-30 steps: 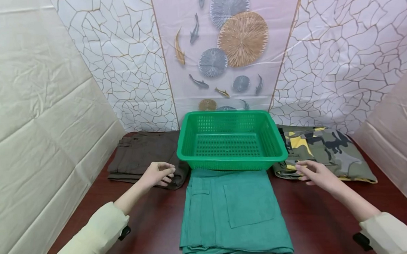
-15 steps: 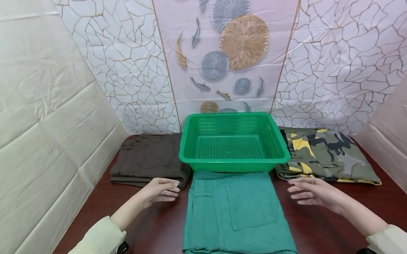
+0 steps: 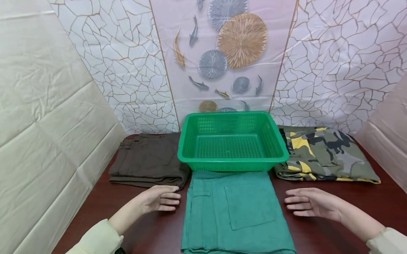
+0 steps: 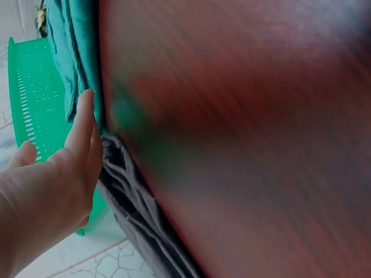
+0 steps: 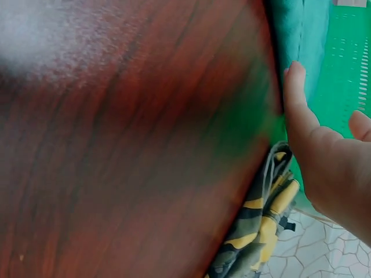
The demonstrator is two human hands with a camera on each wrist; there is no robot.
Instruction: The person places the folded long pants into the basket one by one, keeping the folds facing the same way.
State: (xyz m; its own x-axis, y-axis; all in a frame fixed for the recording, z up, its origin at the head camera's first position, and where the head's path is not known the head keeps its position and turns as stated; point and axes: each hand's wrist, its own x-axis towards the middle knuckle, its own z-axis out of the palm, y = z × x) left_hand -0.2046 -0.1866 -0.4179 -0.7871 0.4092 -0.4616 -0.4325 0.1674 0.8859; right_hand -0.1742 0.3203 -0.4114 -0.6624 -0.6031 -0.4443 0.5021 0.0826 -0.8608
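Observation:
A folded green garment lies on the dark red table in front of me, its far edge under a green plastic basket. My left hand hovers open just left of the garment, fingers straight and pointing right, holding nothing. My right hand hovers open just right of it, fingers pointing left, also empty. In the left wrist view my left hand is near the green garment and the brown garment's edge. In the right wrist view my right hand is beside the green garment.
Folded brown trousers lie left of the basket. A folded camouflage garment lies to its right, also seen as the camouflage garment in the right wrist view. Cloth and patterned walls close in behind and on both sides.
Both hands have drawn back toward me, from the brown and camouflage garments to either side of the green garment. The left hand's fingers have uncurled and straightened.

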